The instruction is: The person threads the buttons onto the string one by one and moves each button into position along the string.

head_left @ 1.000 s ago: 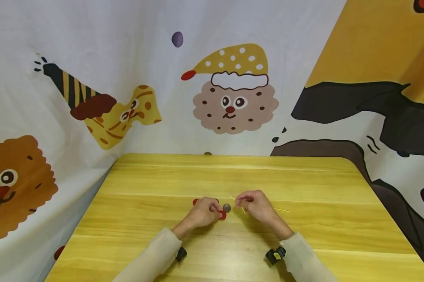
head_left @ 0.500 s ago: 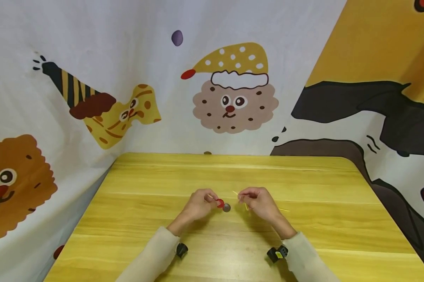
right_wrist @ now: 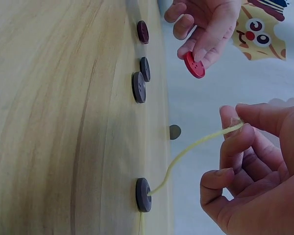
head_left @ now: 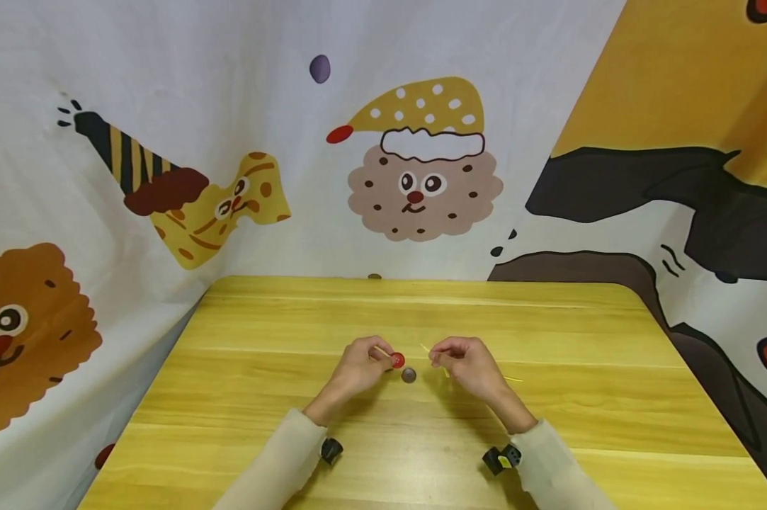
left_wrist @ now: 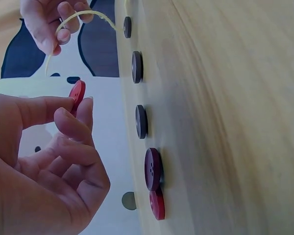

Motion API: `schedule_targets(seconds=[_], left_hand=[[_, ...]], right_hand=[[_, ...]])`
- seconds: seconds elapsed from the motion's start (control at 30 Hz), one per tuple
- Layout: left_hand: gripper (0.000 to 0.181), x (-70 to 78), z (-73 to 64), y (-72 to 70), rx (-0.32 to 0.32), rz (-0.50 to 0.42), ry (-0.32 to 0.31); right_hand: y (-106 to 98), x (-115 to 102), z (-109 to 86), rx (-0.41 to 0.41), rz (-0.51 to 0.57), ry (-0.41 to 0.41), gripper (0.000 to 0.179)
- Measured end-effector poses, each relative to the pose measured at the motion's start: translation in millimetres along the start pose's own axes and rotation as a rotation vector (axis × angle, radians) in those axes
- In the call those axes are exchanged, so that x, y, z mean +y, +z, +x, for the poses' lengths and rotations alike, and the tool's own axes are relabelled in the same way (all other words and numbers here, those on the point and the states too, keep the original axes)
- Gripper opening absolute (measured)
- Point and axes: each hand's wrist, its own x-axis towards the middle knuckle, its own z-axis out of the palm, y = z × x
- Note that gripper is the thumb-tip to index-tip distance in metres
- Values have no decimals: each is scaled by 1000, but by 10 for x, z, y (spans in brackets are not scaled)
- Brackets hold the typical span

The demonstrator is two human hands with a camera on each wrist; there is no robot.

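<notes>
My left hand (head_left: 360,368) pinches a red button (right_wrist: 194,65) between thumb and fingers, raised above the table. Facing it across a small gap, my right hand (head_left: 467,363) pinches the end of a yellow string (right_wrist: 186,151) between thumb and index finger. In the right wrist view that string runs down through a dark button (right_wrist: 143,195) standing close to the tabletop, and its tail (head_left: 513,380) trails off to the right. A grey-brown button (head_left: 409,375) lies between the hands in the head view.
More buttons lie on the wooden table (head_left: 421,453): a dark one (left_wrist: 141,121), a maroon one (left_wrist: 153,169) and a red one (left_wrist: 157,204) touching it. A cartoon-printed cloth (head_left: 262,85) hangs behind the table's far edge.
My left hand has lifted the red button off the table area and carried it slightly farther from the body. My right hand, still pinching the string, has risen slightly.
</notes>
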Motion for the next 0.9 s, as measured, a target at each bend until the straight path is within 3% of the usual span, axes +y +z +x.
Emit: schedule_targets(seconds=[0.43,0.9], left_hand=[[5,43,10,60,72,62,76],[9,86,25,99,130,79,110]], right_hand=[[17,-4,-10,-12,5,-16,10],[41,-23,-27,-36,-16,-46,10]])
